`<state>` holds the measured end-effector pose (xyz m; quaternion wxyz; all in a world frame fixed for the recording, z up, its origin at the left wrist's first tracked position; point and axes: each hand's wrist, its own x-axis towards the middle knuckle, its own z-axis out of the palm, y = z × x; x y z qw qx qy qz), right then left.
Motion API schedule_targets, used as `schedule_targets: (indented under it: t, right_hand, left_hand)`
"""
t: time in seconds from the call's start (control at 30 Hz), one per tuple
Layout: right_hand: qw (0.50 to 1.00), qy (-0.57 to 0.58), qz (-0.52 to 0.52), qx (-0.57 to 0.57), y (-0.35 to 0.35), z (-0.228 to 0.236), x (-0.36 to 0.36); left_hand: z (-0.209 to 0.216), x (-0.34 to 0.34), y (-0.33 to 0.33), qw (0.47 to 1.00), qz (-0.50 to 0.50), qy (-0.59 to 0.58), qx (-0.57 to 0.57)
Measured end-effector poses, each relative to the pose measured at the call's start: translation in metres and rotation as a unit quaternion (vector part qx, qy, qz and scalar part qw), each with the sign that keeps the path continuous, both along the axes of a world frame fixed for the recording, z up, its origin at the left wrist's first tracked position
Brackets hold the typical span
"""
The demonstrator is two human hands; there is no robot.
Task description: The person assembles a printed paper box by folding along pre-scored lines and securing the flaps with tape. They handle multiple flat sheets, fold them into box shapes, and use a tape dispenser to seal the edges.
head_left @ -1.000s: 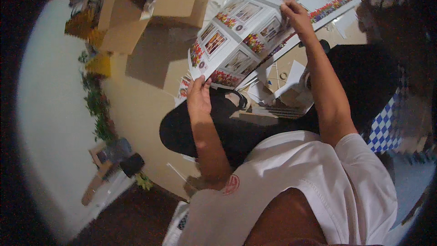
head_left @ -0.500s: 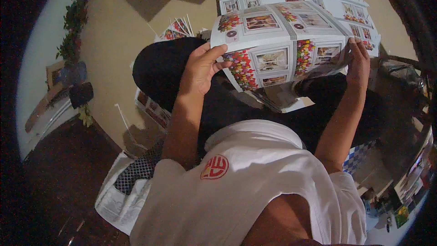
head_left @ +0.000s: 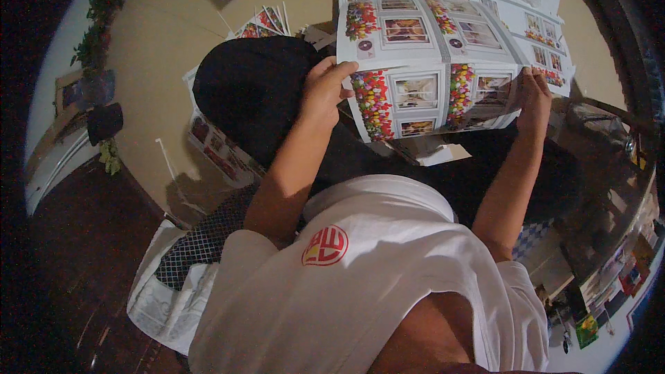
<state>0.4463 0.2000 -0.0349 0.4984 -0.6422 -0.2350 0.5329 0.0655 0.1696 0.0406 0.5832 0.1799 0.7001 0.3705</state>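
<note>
Printed card sheet [head_left: 433, 62] looks light, stiff yet bendable. Left hand [head_left: 324, 90] pinches its nine-o'clock edge; right hand [head_left: 535, 93] grips three o'clock.

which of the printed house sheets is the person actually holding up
The big folded sheet, gripped by the left hand and right hand; the smaller printed sheets lie flat on the floor.

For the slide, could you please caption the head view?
Both hands, left hand and right hand, hold a printed cardboard house sheet above the lap.
</note>
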Motion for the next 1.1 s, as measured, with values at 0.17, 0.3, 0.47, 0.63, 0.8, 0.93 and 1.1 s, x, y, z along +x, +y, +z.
schedule_targets:
  t: [0.17, 0.3, 0.47, 0.63, 0.8, 0.93, 1.1]
  right_hand:
    - [0.999, -0.026, -0.031, 0.006, 0.005, 0.014, -0.014]
    - [0.999, -0.037, -0.023, 0.030, 0.005, 0.030, -0.022]
    - [0.998, -0.044, -0.034, 0.030, 0.005, 0.034, -0.026]
    - [0.997, -0.055, -0.031, 0.045, 0.006, 0.019, -0.022]
    - [0.998, -0.058, -0.035, -0.002, 0.005, 0.039, -0.032]
    - [0.997, -0.073, -0.020, 0.003, 0.005, 0.033, -0.027]
    - [0.996, -0.086, -0.025, 0.003, 0.007, 0.045, -0.036]
  left_hand:
    - [0.009, 0.007, 0.005, 0.996, 0.011, 0.084, 0.019]
    - [0.002, 0.003, 0.004, 0.991, -0.040, 0.096, 0.080]
    - [-0.006, 0.006, 0.000, 0.981, -0.052, 0.114, 0.147]
    - [0.004, 0.006, -0.001, 0.986, -0.029, 0.050, 0.157]
    - [-0.001, 0.003, -0.003, 0.984, -0.012, -0.007, 0.180]
    - [0.001, 0.003, -0.001, 0.982, -0.019, -0.005, 0.190]
    - [0.002, 0.001, -0.007, 0.981, -0.031, -0.011, 0.193]
